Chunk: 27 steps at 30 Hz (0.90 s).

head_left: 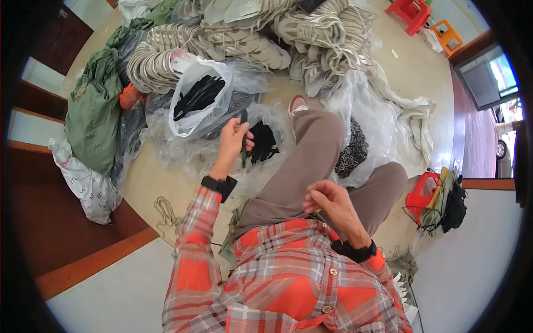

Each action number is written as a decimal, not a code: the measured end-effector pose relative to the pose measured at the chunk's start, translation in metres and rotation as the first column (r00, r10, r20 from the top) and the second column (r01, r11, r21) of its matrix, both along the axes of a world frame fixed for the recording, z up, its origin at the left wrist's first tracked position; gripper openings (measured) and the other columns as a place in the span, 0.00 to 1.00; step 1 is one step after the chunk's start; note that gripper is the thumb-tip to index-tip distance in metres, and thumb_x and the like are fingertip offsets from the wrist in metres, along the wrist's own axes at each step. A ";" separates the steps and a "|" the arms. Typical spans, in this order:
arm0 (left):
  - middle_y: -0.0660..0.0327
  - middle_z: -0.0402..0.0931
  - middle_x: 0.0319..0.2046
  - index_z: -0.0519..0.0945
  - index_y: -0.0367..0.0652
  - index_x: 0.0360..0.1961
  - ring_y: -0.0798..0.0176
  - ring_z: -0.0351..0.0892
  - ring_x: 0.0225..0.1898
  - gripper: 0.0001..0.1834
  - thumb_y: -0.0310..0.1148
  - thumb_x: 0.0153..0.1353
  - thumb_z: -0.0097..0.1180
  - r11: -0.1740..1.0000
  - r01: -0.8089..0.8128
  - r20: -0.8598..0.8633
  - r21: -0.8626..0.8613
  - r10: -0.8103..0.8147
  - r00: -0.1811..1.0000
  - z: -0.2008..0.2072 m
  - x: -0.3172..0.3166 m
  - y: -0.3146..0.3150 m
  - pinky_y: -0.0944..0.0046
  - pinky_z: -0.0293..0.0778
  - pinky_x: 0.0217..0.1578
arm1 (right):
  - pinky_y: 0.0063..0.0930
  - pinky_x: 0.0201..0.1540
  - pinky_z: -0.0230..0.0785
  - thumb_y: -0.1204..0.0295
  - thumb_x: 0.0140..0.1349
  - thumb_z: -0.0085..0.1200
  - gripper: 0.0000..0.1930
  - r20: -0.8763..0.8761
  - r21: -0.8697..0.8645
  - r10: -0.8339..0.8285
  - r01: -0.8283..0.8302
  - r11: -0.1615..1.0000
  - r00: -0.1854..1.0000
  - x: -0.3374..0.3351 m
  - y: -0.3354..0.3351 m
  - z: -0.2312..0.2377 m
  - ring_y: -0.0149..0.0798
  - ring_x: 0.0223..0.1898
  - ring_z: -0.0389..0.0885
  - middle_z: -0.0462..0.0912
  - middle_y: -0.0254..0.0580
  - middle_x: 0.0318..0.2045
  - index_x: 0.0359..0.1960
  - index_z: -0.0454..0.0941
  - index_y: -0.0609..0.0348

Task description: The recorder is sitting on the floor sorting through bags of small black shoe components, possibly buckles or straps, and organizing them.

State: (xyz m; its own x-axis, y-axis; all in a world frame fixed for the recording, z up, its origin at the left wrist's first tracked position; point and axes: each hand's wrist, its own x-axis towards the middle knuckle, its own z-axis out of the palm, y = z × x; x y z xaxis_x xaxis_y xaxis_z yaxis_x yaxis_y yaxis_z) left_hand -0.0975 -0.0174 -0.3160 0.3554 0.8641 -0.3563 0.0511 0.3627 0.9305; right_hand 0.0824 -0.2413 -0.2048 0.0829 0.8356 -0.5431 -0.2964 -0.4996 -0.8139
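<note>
My left hand (233, 136) is closed on a thin black strip (244, 145), held upright beside my left knee. Below and around it lies a clear plastic bag (280, 119) with black strips (264, 143) inside. Just beyond, a white plastic bag (184, 123) stands with its mouth wide, holding more black strips (200, 97). Over my lap, my right hand (333, 206) is pinched, thumb against fingers; anything between them is too small to make out. Past my right thigh, another clear bag (377, 133) contains many small dark ring-like pieces (353, 151).
Bundles of beige looped pieces (244, 47) are heaped at the far side. Green sacks (94, 122) and a white printed sack (89, 186) lie left. At right are a red stool (423, 191) with bags against it, and red (411, 14) and orange (446, 36) stools farther off.
</note>
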 end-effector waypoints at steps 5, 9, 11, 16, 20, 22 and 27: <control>0.53 0.74 0.21 0.69 0.36 0.38 0.60 0.76 0.18 0.11 0.32 0.58 0.47 0.971 0.114 -0.388 -0.209 -0.190 0.902 -0.176 0.002 0.029 0.62 0.72 0.20 | 0.22 0.33 0.71 0.73 0.61 0.46 0.09 0.068 -0.134 -0.110 0.118 0.984 0.992 0.014 0.004 -0.010 0.32 0.29 0.76 0.76 0.41 0.29 0.37 0.71 0.68; 0.45 0.76 0.31 0.73 0.36 0.39 0.48 0.77 0.33 0.14 0.30 0.51 0.50 0.988 0.145 -0.620 0.058 -0.078 0.781 -0.288 -0.007 0.029 0.53 0.72 0.37 | 0.21 0.32 0.70 0.73 0.61 0.46 0.09 0.035 -0.205 -0.141 0.145 0.968 0.989 0.014 0.014 -0.009 0.31 0.28 0.76 0.76 0.41 0.28 0.37 0.71 0.69; 0.45 0.75 0.34 0.73 0.36 0.39 0.45 0.75 0.37 0.14 0.28 0.50 0.50 0.973 0.218 -0.648 0.073 -0.120 0.752 -0.286 0.033 0.028 0.52 0.70 0.40 | 0.21 0.32 0.70 0.74 0.61 0.46 0.09 0.077 -0.264 -0.212 0.225 0.938 0.974 0.025 0.015 -0.020 0.31 0.28 0.76 0.76 0.42 0.28 0.37 0.70 0.69; 0.46 0.75 0.36 0.74 0.40 0.40 0.43 0.74 0.39 0.14 0.25 0.49 0.49 0.942 0.246 -0.805 0.229 0.041 0.592 -0.263 0.039 0.046 0.52 0.70 0.41 | 0.21 0.32 0.70 0.74 0.61 0.46 0.08 0.078 -0.297 -0.248 0.260 0.919 0.966 0.026 0.033 -0.024 0.32 0.27 0.76 0.76 0.43 0.27 0.36 0.70 0.70; 0.49 0.76 0.31 0.76 0.39 0.36 0.46 0.75 0.36 0.11 0.24 0.49 0.48 0.883 0.258 -0.654 0.392 0.070 0.753 -0.242 0.006 0.035 0.52 0.70 0.38 | 0.22 0.31 0.70 0.75 0.60 0.46 0.07 0.064 -0.317 -0.206 0.216 0.924 0.976 0.023 0.046 -0.022 0.32 0.27 0.76 0.76 0.42 0.26 0.35 0.71 0.69; 0.53 0.76 0.26 0.76 0.37 0.35 0.56 0.77 0.31 0.09 0.26 0.53 0.47 0.877 0.248 -0.489 0.412 -0.016 0.872 -0.194 0.008 0.016 0.61 0.71 0.34 | 0.22 0.31 0.69 0.75 0.60 0.46 0.06 0.061 -0.303 -0.207 0.216 0.928 0.976 0.024 0.049 -0.025 0.31 0.27 0.76 0.76 0.42 0.25 0.34 0.71 0.68; 0.54 0.75 0.32 0.76 0.37 0.34 0.55 0.75 0.31 0.08 0.30 0.56 0.51 0.723 -0.243 -0.375 0.647 0.579 0.724 -0.075 -0.049 0.071 0.61 0.70 0.33 | 0.21 0.30 0.69 0.75 0.60 0.46 0.05 0.109 -0.265 -0.246 0.267 0.927 0.963 0.019 0.046 -0.024 0.32 0.25 0.76 0.76 0.40 0.23 0.31 0.70 0.66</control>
